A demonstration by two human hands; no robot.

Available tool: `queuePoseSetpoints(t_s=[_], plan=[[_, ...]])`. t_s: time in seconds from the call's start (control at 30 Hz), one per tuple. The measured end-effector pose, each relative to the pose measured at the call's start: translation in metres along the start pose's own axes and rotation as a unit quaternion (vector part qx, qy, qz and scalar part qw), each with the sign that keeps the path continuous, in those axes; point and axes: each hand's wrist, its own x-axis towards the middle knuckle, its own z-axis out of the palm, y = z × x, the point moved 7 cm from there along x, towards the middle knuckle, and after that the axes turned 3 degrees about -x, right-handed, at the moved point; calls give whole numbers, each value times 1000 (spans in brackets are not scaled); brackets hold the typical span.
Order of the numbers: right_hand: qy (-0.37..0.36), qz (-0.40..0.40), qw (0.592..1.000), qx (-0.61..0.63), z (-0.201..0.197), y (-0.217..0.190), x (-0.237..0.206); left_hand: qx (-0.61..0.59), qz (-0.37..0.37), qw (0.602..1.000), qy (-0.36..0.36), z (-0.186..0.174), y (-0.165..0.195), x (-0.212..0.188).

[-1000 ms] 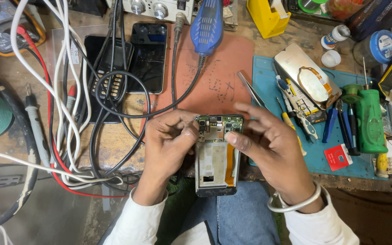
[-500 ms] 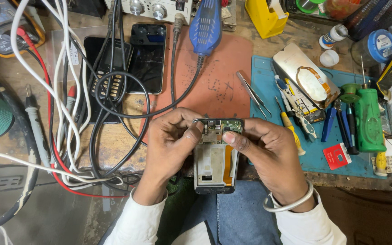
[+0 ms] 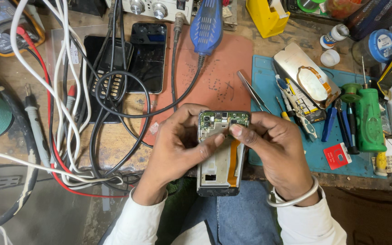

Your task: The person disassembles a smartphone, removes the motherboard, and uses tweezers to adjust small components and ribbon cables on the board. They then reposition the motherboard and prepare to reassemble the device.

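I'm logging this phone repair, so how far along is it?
Done: the phone lies open with its back off and its board bare. In hand: the left hand and right hand both grip the phone's top end, thumbs pressing at the board. Left: the tweezers lie unused on the mat, and the phone is not closed.

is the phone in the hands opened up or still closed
Opened up: the phone has no back cover, so its green circuit board, bare metal frame and orange flex strip show. Left hand and right hand grip its upper end.

Two hands [image 3: 178,145], three phones [image 3: 147,56], one pair of tweezers [image 3: 252,92].
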Motion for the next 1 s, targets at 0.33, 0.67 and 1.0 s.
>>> queuePoseSetpoints(t_s=[0.33, 0.67, 1.0], plan=[[-14, 37, 997, 73, -10, 11, -1, -4, -8, 999, 49, -7, -5, 3], [-59, 81, 995, 10, 12, 16, -13, 6, -9, 997, 73, -10, -3, 4], [70, -248, 861, -438, 32, -30, -44, 93, 106, 979, 145, -20, 4, 3]])
